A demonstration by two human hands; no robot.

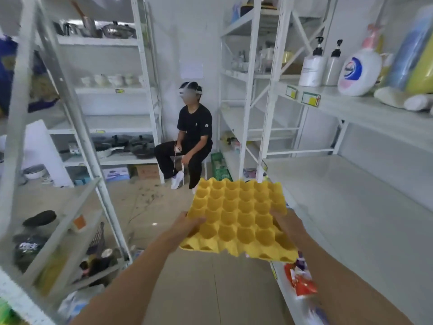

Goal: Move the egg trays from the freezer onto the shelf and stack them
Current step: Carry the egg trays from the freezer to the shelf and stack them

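Note:
A yellow egg tray point(239, 216) with empty cups is held flat in the aisle, in front of me at mid height. My left hand point(187, 225) grips its left edge. My right hand point(284, 222) grips its right edge. To the right of the tray runs a wide white shelf point(346, 198) with a bare board. The freezer is not in view.
White racks line both sides of the aisle. A person in black point(189, 141) sits at the far end. Bottles point(337, 66) stand on the upper right shelf. Pans point(131, 146) and bowls fill the left racks. Colourful packets point(302, 277) lie on the low right shelf.

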